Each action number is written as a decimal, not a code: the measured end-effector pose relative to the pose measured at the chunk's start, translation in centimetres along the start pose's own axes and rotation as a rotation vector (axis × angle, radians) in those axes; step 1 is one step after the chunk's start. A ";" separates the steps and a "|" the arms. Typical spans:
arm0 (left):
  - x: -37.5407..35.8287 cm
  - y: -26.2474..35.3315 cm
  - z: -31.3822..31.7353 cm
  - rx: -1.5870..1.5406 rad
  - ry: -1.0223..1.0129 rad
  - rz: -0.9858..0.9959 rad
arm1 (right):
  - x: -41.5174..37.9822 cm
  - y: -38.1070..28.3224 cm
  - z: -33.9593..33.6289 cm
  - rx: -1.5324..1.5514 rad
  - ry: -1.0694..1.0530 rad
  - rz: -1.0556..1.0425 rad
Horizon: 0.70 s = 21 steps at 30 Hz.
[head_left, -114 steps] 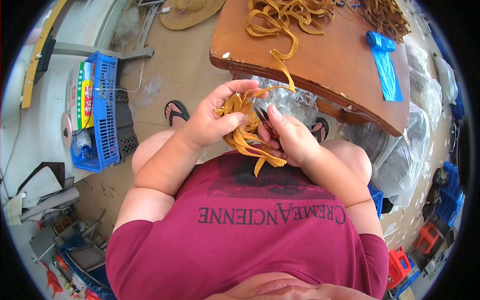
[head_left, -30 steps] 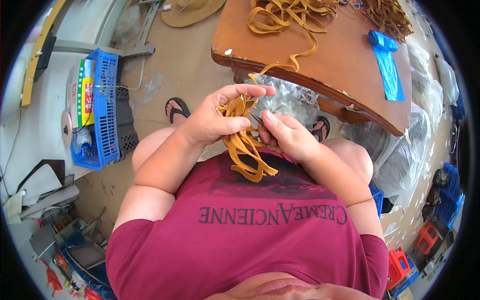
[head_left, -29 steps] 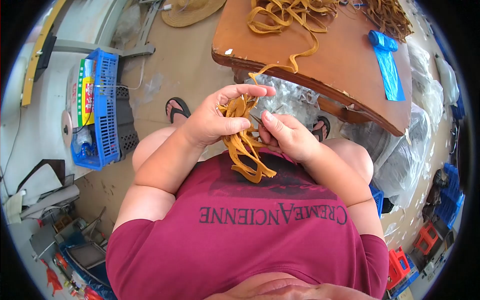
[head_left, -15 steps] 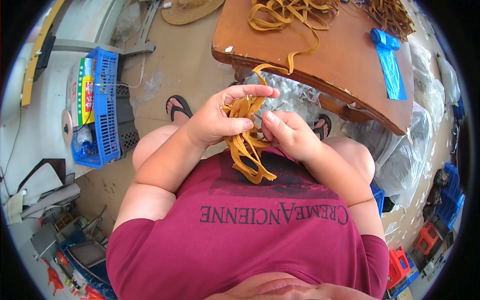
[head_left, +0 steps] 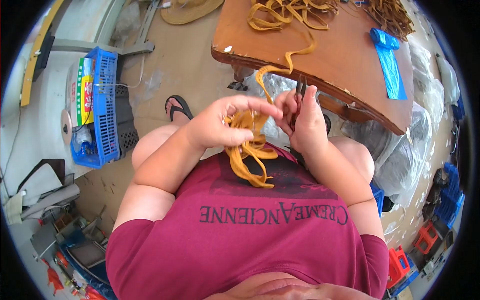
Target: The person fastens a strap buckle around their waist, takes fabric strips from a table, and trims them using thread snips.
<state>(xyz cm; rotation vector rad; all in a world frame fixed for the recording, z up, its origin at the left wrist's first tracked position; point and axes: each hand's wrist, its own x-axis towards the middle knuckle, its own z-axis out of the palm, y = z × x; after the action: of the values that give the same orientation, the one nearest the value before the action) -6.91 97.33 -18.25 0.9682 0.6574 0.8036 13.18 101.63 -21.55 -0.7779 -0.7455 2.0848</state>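
Observation:
My left hand (head_left: 217,122) is closed around a bundle of mustard-yellow strips (head_left: 247,160) in front of my shirt, their looped ends hanging below the fingers. From the bundle one strip runs up over the table edge to a loose pile of the same strips (head_left: 280,17). Just right of it, my right hand (head_left: 311,122) grips a pair of thread snips (head_left: 299,92), whose dark pointed blades stick up. My right fingers are close to the left fingertips; whether they also touch the strip cannot be made out.
A brown wooden table (head_left: 255,45) stands ahead, bearing a blue plastic bag roll (head_left: 387,57) and a darker strip heap (head_left: 392,17). Clear plastic bags (head_left: 405,155) lie at right. At left sits a blue basket (head_left: 106,110); a straw hat (head_left: 190,11) lies on the floor.
My right hand has moved up and right and turned, so the snips now point upward. The strips in my left hand hang slightly lower; the left hand has barely moved.

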 end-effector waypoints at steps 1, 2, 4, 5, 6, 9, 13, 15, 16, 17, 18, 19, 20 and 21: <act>0.1 -0.6 -0.2 0.061 -0.087 -0.006 | 0.2 -0.1 0.3 -0.078 0.052 0.051; 0.4 -0.9 -0.2 0.120 -0.173 -0.009 | 0.0 -0.3 0.4 -0.143 0.068 0.105; 0.3 -0.9 0.3 0.081 -0.168 -0.141 | -0.1 0.2 0.6 -0.073 0.058 0.035; 0.3 -0.8 0.2 0.089 -0.154 -0.155 | -0.2 0.0 0.7 -0.069 0.066 0.010; 0.2 -0.6 0.0 0.100 -0.140 -0.169 | -0.3 -0.3 0.9 -0.063 0.072 -0.015; 0.3 0.0 -1.1 0.140 -0.065 -0.090 | -0.6 -1.1 1.3 -0.043 0.081 -0.087; 0.7 -0.6 -2.2 -0.018 0.202 -0.070 | -1.0 -0.6 1.2 -0.392 -0.147 -0.251; 1.1 -1.4 -2.1 -0.153 0.228 -0.038 | -1.2 0.2 1.4 -0.540 -0.224 -0.217; 1.4 -1.9 -1.5 -0.209 0.220 -0.023 | -1.1 0.8 1.2 -0.623 -0.262 -0.221; 1.5 -2.2 -1.0 -0.265 0.211 -0.007 | -1.2 0.5 1.3 -0.717 -0.286 -0.172; 1.6 -2.3 -0.6 -0.343 0.216 -0.006 | -1.3 0.0 1.6 -0.769 -0.292 -0.185; 1.7 -2.5 -0.3 -0.422 0.221 -0.002 | -1.4 -0.4 1.9 -0.822 -0.299 -0.199; 1.7 -2.5 -0.1 -0.501 0.227 0.001 | -1.4 -0.6 2.0 -0.875 -0.306 -0.211; 1.7 -2.6 0.0 -0.446 0.231 0.007 | -1.3 -0.4 1.9 -0.866 -0.313 -0.240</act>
<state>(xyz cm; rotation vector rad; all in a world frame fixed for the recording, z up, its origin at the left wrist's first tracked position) -5.26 97.85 -20.80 0.4763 0.6356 1.0249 12.66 100.27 -19.69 -0.7442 -1.8768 1.6395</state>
